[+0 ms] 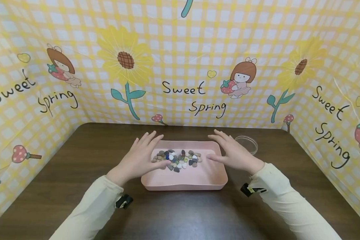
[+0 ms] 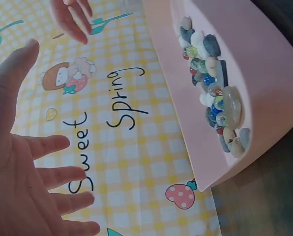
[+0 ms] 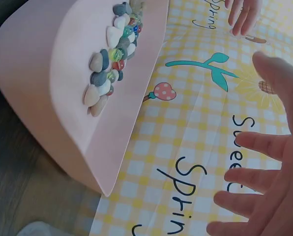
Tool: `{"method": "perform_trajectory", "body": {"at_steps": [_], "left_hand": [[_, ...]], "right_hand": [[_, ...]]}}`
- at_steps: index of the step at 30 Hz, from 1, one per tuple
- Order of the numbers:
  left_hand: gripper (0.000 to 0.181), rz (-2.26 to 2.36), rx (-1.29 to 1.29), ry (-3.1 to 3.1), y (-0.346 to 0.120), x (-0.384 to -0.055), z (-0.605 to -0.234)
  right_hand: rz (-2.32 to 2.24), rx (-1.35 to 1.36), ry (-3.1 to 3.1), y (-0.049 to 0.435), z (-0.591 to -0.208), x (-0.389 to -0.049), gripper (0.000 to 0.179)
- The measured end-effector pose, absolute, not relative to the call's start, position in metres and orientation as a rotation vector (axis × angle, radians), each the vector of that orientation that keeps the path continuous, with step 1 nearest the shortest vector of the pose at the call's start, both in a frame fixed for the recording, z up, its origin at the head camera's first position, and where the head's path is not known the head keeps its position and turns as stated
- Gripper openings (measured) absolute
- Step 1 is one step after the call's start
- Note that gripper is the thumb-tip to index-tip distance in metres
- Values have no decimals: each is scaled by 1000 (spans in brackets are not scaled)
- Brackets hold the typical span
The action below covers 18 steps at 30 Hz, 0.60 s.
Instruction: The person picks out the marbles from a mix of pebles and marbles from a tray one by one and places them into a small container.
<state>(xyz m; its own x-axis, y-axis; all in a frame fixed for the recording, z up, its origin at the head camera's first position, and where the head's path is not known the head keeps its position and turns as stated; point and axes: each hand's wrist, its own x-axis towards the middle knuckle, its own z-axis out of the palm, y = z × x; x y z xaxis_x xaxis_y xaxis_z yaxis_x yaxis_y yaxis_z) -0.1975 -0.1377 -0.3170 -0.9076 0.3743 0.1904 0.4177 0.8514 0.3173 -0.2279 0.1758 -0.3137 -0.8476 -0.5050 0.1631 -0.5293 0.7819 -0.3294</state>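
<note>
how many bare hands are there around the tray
2: the bare left hand, fingers spread, at the left end of the pink rectangular tray, and the bare right hand, fingers also spread, at its right end. No other hand shows in the head view.

Free drop between left grip [image 1: 141,158] and right grip [image 1: 232,151] into pink tray [image 1: 195,176]; walls [image 1: 184,187] block sideways entry; pebbles [image 1: 180,158] crowd middle.

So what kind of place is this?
It looks like a little indoor nook for tabletop activities, maybe: there's a brown table, a yellow checked cloth hanging around it, and a pink tray of stones and glass marbles.
</note>
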Motion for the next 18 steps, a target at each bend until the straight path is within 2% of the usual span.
{"method": "perform_trajectory", "body": {"at_steps": [9, 18], "left_hand": [[80, -526, -656, -2892, -142, -194, -322], [84, -584, -621, -2981, -149, -189, -336]], "right_hand": [[774, 927, -2734, 170, -317, -236, 42], [1017, 839, -2755, 165, -323, -249, 33]]}}
